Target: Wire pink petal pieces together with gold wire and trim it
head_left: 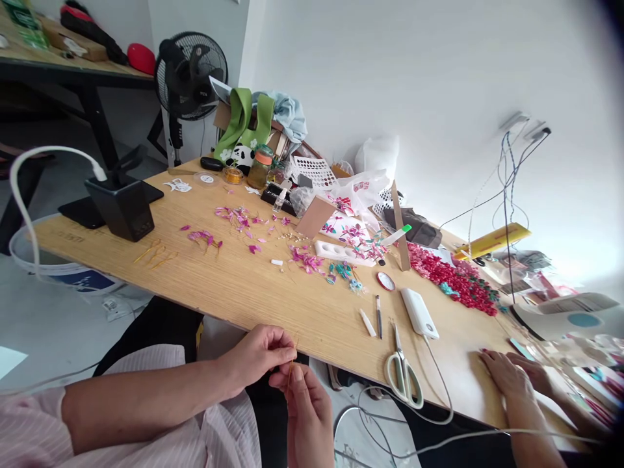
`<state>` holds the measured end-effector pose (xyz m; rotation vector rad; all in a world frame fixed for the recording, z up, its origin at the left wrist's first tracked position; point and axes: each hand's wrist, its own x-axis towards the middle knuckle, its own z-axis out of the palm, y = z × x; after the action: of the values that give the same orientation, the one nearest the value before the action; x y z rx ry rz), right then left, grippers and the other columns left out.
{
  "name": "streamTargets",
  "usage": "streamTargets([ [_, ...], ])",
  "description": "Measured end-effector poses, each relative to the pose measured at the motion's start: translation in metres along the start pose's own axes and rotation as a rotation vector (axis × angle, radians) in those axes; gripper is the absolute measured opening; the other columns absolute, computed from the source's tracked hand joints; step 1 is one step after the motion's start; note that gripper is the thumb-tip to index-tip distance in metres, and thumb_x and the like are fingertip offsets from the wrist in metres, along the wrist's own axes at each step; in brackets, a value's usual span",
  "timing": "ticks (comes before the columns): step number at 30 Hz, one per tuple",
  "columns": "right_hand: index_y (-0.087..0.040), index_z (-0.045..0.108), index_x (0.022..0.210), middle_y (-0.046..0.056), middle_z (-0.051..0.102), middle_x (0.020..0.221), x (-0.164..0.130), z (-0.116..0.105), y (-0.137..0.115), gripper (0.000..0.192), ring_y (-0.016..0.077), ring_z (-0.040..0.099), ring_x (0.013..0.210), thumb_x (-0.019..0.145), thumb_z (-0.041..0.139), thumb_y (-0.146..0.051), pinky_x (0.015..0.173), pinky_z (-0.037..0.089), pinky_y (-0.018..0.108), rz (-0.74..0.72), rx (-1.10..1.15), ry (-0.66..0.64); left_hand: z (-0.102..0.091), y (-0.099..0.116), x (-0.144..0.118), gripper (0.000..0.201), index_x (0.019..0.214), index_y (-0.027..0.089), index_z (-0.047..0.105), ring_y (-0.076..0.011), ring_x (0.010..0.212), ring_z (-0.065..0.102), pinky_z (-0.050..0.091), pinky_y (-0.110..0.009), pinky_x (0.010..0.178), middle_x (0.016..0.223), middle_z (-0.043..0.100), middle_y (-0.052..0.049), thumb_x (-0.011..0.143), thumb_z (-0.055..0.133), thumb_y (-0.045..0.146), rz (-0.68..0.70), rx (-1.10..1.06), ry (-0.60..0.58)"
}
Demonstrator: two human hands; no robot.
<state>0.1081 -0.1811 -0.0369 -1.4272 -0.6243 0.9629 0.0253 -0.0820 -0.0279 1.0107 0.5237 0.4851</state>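
At the table's front edge, just over my lap, both my hands are pinched close together. My left hand (pixel 266 352) has thumb and forefinger closed on a thin gold-coloured wire (pixel 297 340), whose tip sticks up above the fingers. Below and to the right, my right hand (pixel 308 409) pinches the lower part of the same wire. Its exact shape between the fingers is too fine to make out. On the wooden table (pixel 219 286) lie several bent gold wire pieces (pixel 155 252) and a cluster of purple-pink petals on wires (pixel 205 237).
Scissors (pixel 403 374), a white power bank (pixel 419 313), a pen (pixel 379 316) and a white tube (pixel 367 323) lie to the right. A black box device (pixel 121 207) stands left. Red beaded flowers (pixel 453 279) lie farther back. Another person's hands (pixel 511 377) rest at far right.
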Motion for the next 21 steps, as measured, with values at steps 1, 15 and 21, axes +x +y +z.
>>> streamTargets([
  [1, -0.019, 0.066, 0.076, 0.002, 0.065, 0.07, 0.001, -0.001, -0.001, 0.032, 0.0152, 0.058, 0.069, 0.085, 0.059, -0.05, 0.07, 0.046, 0.027, 0.042, 0.079, -0.037, -0.002, -0.001, 0.0, 0.028, 0.064, 0.016, 0.051, -0.008, 0.045, 0.043, 0.032, -0.023, 0.05, 0.052, 0.051, 0.003, 0.078, 0.062, 0.038, 0.002, -0.002, -0.017],
  [15, -0.022, 0.06, 0.072, 0.0, 0.057, 0.068, -0.005, 0.006, 0.009, 0.027, 0.0149, 0.051, 0.066, 0.09, 0.053, -0.041, 0.064, 0.038, 0.026, -0.442, -0.536, 0.243, 0.009, 0.003, -0.004, 0.027, 0.063, 0.017, 0.049, -0.0098, 0.056, 0.039, 0.03, -0.024, 0.054, 0.057, 0.044, 0.006, 0.066, 0.064, 0.039, -0.015, 0.049, 0.238],
  [21, -0.02, 0.062, 0.077, 0.003, 0.062, 0.075, 0.0, 0.0, 0.007, 0.038, 0.0168, 0.056, 0.074, 0.093, 0.045, -0.05, 0.069, 0.044, 0.026, -0.137, -0.244, 0.012, 0.007, -0.001, -0.002, 0.032, 0.068, 0.017, 0.049, -0.0109, 0.055, 0.044, 0.036, -0.026, 0.057, 0.056, 0.047, 0.005, 0.068, 0.064, 0.045, -0.054, -0.026, 0.177],
])
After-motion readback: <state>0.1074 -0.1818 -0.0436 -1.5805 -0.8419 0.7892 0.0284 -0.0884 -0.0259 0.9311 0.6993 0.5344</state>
